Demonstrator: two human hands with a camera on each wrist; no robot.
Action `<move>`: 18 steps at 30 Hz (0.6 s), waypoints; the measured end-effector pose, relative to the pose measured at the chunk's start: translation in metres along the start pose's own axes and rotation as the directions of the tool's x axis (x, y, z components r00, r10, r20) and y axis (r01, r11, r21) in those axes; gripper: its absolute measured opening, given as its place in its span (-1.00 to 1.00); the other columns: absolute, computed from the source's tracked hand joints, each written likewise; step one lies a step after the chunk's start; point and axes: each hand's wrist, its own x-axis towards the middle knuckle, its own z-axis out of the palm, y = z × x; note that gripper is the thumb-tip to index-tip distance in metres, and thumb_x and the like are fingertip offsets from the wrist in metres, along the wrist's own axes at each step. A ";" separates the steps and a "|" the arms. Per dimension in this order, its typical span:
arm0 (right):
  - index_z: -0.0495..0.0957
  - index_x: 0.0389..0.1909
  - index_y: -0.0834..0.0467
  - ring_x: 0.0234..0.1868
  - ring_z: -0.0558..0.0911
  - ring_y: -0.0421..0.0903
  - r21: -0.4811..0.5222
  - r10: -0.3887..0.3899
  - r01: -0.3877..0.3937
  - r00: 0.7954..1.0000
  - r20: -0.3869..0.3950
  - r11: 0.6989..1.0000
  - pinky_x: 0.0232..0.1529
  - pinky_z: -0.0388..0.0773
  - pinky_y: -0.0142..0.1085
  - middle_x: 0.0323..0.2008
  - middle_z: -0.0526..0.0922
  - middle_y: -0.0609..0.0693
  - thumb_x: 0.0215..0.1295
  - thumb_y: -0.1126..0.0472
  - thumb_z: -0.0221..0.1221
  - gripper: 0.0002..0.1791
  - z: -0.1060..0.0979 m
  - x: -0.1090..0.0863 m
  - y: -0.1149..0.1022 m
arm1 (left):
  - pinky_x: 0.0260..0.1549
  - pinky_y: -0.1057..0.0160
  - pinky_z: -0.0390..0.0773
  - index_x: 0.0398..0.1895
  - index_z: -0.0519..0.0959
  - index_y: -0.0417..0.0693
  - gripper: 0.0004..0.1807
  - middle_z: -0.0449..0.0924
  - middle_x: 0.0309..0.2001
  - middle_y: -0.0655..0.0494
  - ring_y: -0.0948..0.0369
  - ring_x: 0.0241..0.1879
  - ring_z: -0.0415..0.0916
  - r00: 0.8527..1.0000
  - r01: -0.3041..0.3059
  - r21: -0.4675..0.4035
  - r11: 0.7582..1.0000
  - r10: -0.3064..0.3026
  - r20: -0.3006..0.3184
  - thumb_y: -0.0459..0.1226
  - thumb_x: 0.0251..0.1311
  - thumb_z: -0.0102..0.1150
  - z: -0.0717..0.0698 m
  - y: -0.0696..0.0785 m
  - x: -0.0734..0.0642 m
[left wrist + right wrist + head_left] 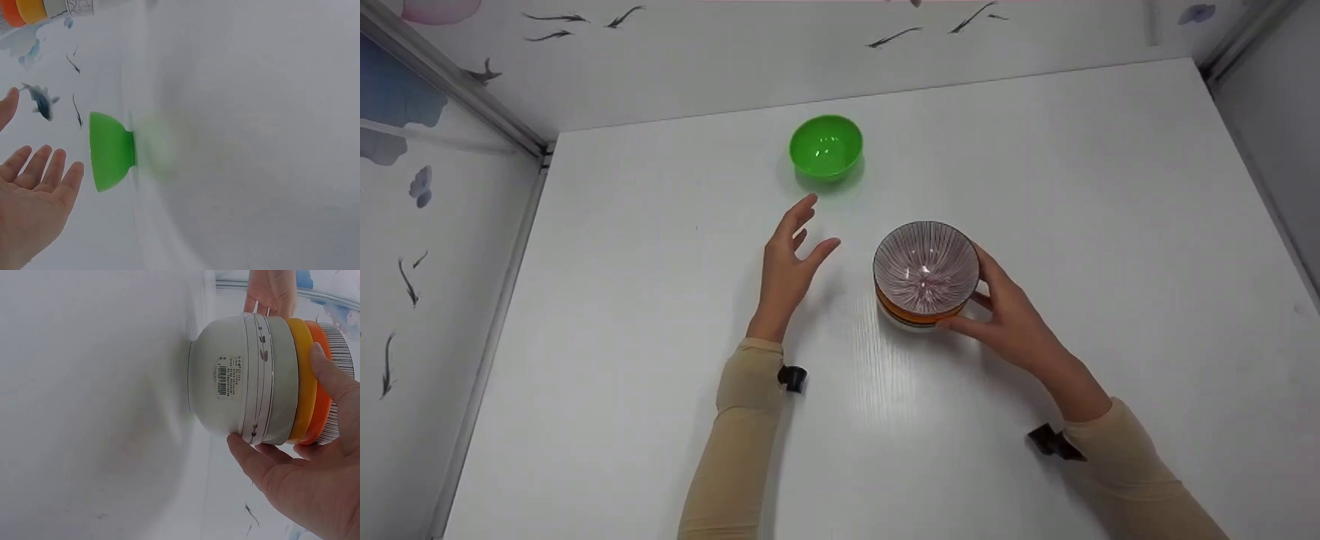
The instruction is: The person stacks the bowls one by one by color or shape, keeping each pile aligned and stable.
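A stack of nested bowls [926,268] stands on the table, with a striped bowl [341,354] on top. Below it come an orange bowl, a yellow bowl [304,382], a grey-green one and a pale bowl [216,377] with a barcode label at the bottom. My right hand [1020,330] grips the stack's right side, thumb and fingers spread around it. Left of the stack, my left hand [789,266] is in the air with loosely bent fingers and holds nothing. Just beyond its fingertips a green bowl [826,148] sits upright, apart from the hand.
The white table [645,300] meets a white wall [780,52] with painted fish at the back. Another patterned panel [450,247] borders the left side, and a grey wall [1275,120] the right. Small black devices are on both sleeves.
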 end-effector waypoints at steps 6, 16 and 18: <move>-0.07 0.59 0.01 0.56 0.15 0.05 -0.012 0.013 -0.013 1.000 -0.002 1.000 0.38 0.41 0.09 0.56 0.10 0.01 0.10 0.17 0.47 0.15 0.002 -0.001 -0.002 | 0.43 0.14 0.37 0.46 0.29 -0.07 -0.26 0.34 0.45 0.05 0.13 0.43 0.32 0.998 0.052 -0.012 0.999 -0.052 -0.041 -0.22 0.24 0.35 0.000 -0.007 0.013; -0.05 0.59 0.01 0.55 0.16 0.07 -0.016 0.002 -0.002 1.000 -0.008 1.000 0.36 0.42 0.10 0.55 0.12 0.02 0.08 0.16 0.48 0.15 0.003 -0.001 0.001 | 0.42 0.12 0.37 0.50 0.22 -0.08 -0.27 0.26 0.49 0.02 0.09 0.45 0.29 0.991 0.109 -0.062 0.992 -0.113 -0.070 -0.16 0.32 0.26 0.002 -0.018 0.034; -0.05 0.59 0.02 0.56 0.16 0.06 -0.014 0.000 0.000 1.000 -0.011 1.000 0.36 0.42 0.09 0.55 0.12 0.01 0.08 0.16 0.48 0.15 0.002 -0.001 0.001 | 0.42 0.11 0.37 0.51 0.20 -0.07 -0.26 0.24 0.50 0.02 0.08 0.45 0.28 0.990 0.115 -0.069 0.991 -0.120 -0.072 -0.14 0.33 0.25 0.003 -0.020 0.039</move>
